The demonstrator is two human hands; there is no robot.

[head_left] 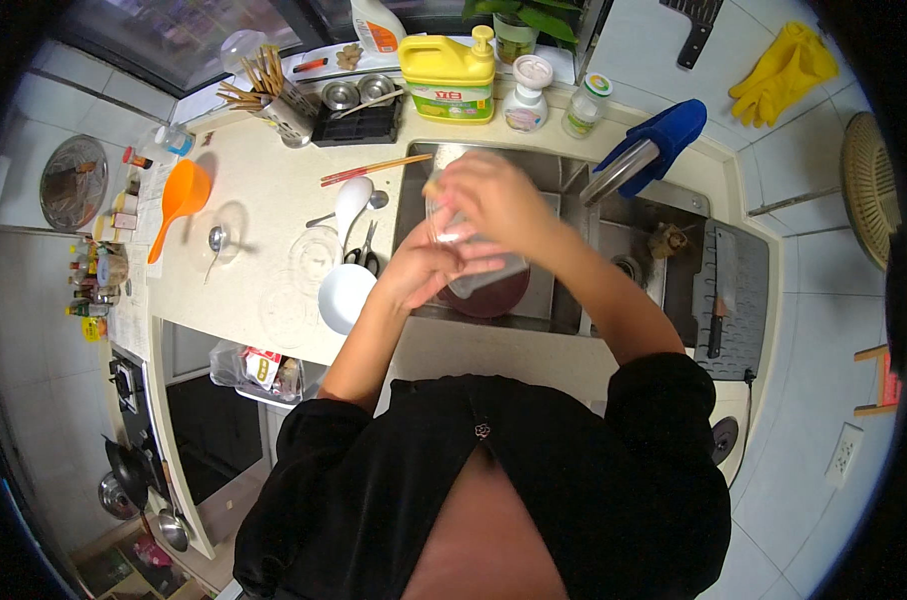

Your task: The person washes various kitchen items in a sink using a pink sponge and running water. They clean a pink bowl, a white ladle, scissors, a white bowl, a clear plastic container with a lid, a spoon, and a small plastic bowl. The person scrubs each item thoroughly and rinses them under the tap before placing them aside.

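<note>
Over the left sink basin (564, 290), both hands are close together around a clear, see-through container (452, 228). My left hand (419, 268) supports it from the near left, with the fingers stretched beneath and the thumb against it. From above and the right, my right hand (499, 205) closes over the container's top with bent fingers. That hand is smeared by motion. A small yellowish bit shows at its fingertips, too blurred to name. Below the hands, a reddish-brown round basin (494, 298) sits in the sink, partly covered by them.
Left of the sink lie chopsticks (374, 170), a white rice paddle (353, 205), scissors (364, 252) and a white bowl (345, 299). An orange ladle (182, 200) lies farther left. Behind stands a yellow detergent jug (449, 80). A cleaver (722, 290) rests on a grey mat (749, 290) at right.
</note>
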